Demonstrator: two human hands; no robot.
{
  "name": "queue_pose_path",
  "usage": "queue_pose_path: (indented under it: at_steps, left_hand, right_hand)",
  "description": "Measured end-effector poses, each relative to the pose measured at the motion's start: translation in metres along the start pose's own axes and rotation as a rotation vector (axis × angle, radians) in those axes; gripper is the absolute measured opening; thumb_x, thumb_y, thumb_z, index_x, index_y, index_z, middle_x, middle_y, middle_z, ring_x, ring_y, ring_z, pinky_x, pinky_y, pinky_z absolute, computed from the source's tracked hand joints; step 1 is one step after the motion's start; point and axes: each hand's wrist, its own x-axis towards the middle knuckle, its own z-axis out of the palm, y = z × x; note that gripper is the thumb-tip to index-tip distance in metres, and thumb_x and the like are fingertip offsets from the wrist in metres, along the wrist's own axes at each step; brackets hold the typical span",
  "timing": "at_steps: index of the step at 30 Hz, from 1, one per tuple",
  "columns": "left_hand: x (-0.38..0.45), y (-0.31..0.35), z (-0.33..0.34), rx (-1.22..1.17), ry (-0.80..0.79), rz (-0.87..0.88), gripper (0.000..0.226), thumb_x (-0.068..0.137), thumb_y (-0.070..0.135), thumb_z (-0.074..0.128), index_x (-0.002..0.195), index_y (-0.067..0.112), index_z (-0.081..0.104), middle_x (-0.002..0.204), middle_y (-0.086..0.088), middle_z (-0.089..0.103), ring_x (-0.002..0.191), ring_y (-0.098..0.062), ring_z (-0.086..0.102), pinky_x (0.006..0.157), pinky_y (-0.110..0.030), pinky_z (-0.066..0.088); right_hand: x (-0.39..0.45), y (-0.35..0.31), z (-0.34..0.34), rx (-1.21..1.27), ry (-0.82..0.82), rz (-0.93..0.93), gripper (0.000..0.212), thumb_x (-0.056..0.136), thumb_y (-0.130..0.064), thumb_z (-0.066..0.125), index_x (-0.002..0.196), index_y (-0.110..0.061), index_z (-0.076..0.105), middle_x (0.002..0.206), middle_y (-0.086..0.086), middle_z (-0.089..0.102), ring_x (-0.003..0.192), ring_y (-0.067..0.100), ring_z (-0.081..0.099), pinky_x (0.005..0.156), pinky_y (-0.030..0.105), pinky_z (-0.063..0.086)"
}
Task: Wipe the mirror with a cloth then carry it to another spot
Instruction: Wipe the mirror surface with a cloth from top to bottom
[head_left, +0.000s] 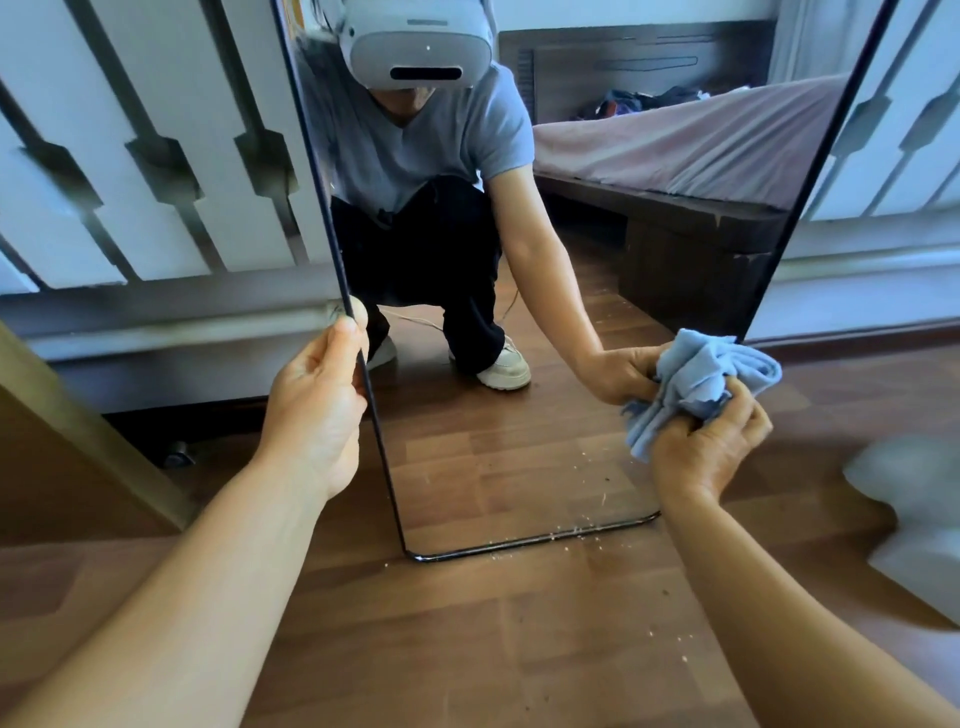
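Note:
A tall mirror (519, 467) with a thin black frame stands on the wooden floor, leaning back against a white patterned wall. My left hand (317, 400) grips its left edge about halfway up the visible part. My right hand (711, 441) holds a crumpled light-blue cloth (696, 379) pressed to the glass near the lower right edge. The glass reflects a crouching person, a bed and the floor.
Pale crumbs (571, 535) lie along the mirror's bottom edge and on the wooden floor (467, 649) in front. A wooden board (78, 415) leans at the left. A blurred pale object (914, 519) lies on the floor at the right.

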Motion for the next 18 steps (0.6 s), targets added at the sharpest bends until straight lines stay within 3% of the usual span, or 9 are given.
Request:
queue_pose_path:
  at_steps: [3, 6, 10, 13, 15, 18]
  left_hand:
    - [-0.001, 0.001, 0.001, -0.003, -0.004, -0.008, 0.032, 0.093, 0.037, 0.049, 0.118, 0.024, 0.063, 0.127, 0.009, 0.06, 0.125, -0.009, 0.05, 0.112, -0.038, 0.023]
    - [-0.002, 0.001, 0.0, -0.013, -0.008, -0.015, 0.032, 0.093, 0.035, 0.049, 0.12, 0.023, 0.062, 0.13, 0.007, 0.059, 0.126, -0.01, 0.049, 0.114, -0.041, 0.022]
    - [-0.002, 0.001, 0.001, -0.026, -0.014, -0.014, 0.029, 0.094, 0.033, 0.049, 0.118, 0.023, 0.062, 0.13, 0.006, 0.059, 0.127, -0.011, 0.049, 0.116, -0.043, 0.022]
    - [-0.003, 0.0, 0.001, -0.021, -0.01, -0.013, 0.027, 0.094, 0.034, 0.049, 0.114, 0.025, 0.063, 0.131, 0.007, 0.058, 0.127, -0.011, 0.048, 0.116, -0.043, 0.022]
    - [-0.002, -0.002, 0.001, -0.018, -0.006, -0.004, 0.025, 0.094, 0.034, 0.048, 0.112, 0.025, 0.063, 0.13, 0.006, 0.059, 0.127, -0.011, 0.049, 0.116, -0.043, 0.023]
    - [-0.001, -0.003, 0.001, -0.017, -0.006, 0.012, 0.026, 0.094, 0.033, 0.047, 0.112, 0.024, 0.064, 0.129, 0.005, 0.06, 0.126, -0.01, 0.05, 0.114, -0.04, 0.026]
  right_hand:
    - [-0.009, 0.008, 0.001, -0.086, -0.015, -0.009, 0.035, 0.088, -0.008, 0.054, 0.123, -0.008, 0.048, 0.089, -0.024, 0.033, 0.108, 0.021, 0.048, 0.082, 0.008, 0.03]
    - [-0.03, 0.006, 0.009, 0.027, -0.057, 0.116, 0.028, 0.083, 0.002, 0.057, 0.108, -0.011, 0.053, 0.103, -0.012, 0.036, 0.093, 0.006, 0.051, 0.08, 0.008, 0.041]
    - [-0.083, 0.01, 0.022, -0.047, -0.254, -0.028, 0.033, 0.071, 0.01, 0.065, 0.1, -0.004, 0.056, 0.111, 0.004, 0.032, 0.091, 0.018, 0.045, 0.077, -0.003, 0.032]
    - [-0.126, 0.005, 0.033, -0.051, -0.389, -0.048, 0.034, 0.069, 0.007, 0.07, 0.098, -0.005, 0.058, 0.109, 0.002, 0.032, 0.088, 0.012, 0.045, 0.079, 0.0, 0.033]
    - [-0.154, 0.001, 0.041, -0.064, -0.512, -0.078, 0.039, 0.07, 0.001, 0.072, 0.104, -0.012, 0.059, 0.109, -0.004, 0.031, 0.096, 0.013, 0.045, 0.082, 0.005, 0.035]
    - [-0.188, -0.001, 0.049, -0.021, -0.698, -0.27, 0.044, 0.07, -0.009, 0.073, 0.105, -0.029, 0.056, 0.108, -0.013, 0.028, 0.104, 0.005, 0.04, 0.089, 0.006, 0.034]
